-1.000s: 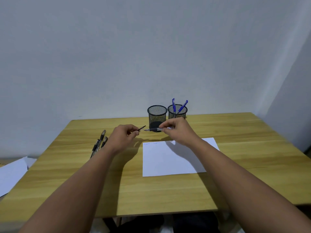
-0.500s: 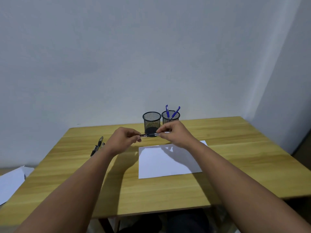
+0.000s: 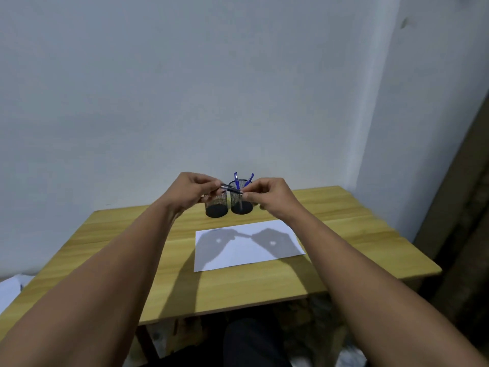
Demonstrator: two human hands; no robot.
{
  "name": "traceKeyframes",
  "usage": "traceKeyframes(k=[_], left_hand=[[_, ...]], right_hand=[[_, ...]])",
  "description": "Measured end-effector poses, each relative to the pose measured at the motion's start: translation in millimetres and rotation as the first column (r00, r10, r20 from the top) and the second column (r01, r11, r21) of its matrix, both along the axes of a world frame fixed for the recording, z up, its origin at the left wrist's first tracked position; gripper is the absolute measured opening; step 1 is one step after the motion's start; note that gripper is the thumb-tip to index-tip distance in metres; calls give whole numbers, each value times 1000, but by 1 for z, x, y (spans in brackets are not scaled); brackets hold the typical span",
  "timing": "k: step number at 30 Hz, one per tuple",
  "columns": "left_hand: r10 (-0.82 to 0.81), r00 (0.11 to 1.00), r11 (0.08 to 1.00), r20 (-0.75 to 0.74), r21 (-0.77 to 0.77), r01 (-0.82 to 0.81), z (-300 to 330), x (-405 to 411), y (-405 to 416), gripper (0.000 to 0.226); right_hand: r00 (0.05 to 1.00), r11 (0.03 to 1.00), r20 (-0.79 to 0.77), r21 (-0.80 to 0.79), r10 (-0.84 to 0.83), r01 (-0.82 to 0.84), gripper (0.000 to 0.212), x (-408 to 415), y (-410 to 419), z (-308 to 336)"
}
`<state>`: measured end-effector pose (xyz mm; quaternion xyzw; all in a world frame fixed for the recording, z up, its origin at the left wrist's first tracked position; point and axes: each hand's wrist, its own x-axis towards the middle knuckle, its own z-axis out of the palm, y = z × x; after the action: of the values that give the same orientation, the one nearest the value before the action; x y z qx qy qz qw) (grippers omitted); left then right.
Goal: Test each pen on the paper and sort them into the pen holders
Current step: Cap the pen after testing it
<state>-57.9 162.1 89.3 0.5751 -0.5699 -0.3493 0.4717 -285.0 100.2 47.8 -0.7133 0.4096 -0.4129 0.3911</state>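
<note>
I hold a dark pen (image 3: 232, 189) level in the air in front of two black mesh pen holders. My left hand (image 3: 194, 192) pinches its left end and my right hand (image 3: 267, 194) pinches its right end. The left holder (image 3: 216, 205) looks empty; the right holder (image 3: 240, 203) has two blue pens (image 3: 243, 180) standing in it. A white sheet of paper (image 3: 247, 246) lies on the wooden table (image 3: 344, 234) below my hands, carrying their shadows.
The wall rises right behind the holders, and a corner with a dark panel (image 3: 463, 194) stands at the right. White papers (image 3: 9, 290) lie off the table's left side. My forearms hide the table's left part.
Both hands have risen from near the paper to holder height with the pen between them. The cap end in my left hand has come together with the pen. The view has shifted left.
</note>
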Motion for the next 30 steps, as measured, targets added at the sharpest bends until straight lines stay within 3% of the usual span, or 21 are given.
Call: traceKeyframes(k=[5, 11, 14, 17, 19, 21, 24, 26, 30], left_hand=[[-74, 985, 989, 156, -118, 93, 15, -75, -20, 24], [-147, 870, 962, 471, -139, 237, -28, -196, -52, 72], [-224, 798, 942, 560, -84, 324, -62, -251, -61, 74], [-301, 700, 908, 648, -29, 417, -96, -300, -70, 69], [-331, 633, 885, 699, -3, 466, -116, -327, -77, 66], [-360, 568, 863, 740, 32, 505, -135, -352, -85, 64], [-360, 469, 838, 806, 60, 542, -163, -376, -97, 57], [-304, 441, 846, 845, 26, 533, -177, -386, -104, 40], [-212, 442, 868, 872, -40, 495, -191, -394, -111, 49]], right_hand=[[992, 999, -114, -3, -50, 50, 18, -49, 4, 3], [894, 890, -8, 91, -447, 446, 10, -166, -2, -17], [746, 737, 49, 212, -664, 641, 24, -239, -2, -51], [503, 507, 97, 293, -859, 810, 23, -311, 9, -90], [341, 343, 69, 338, -938, 876, 10, -352, 23, -119], [230, 200, -30, 393, -973, 897, 19, -389, 37, -154], [280, 119, -265, 497, -923, 860, 36, -418, 59, -215], [233, 22, -397, 470, -888, 882, 46, -422, 68, -249], [208, -43, -478, 462, -854, 886, 39, -416, 80, -295]])
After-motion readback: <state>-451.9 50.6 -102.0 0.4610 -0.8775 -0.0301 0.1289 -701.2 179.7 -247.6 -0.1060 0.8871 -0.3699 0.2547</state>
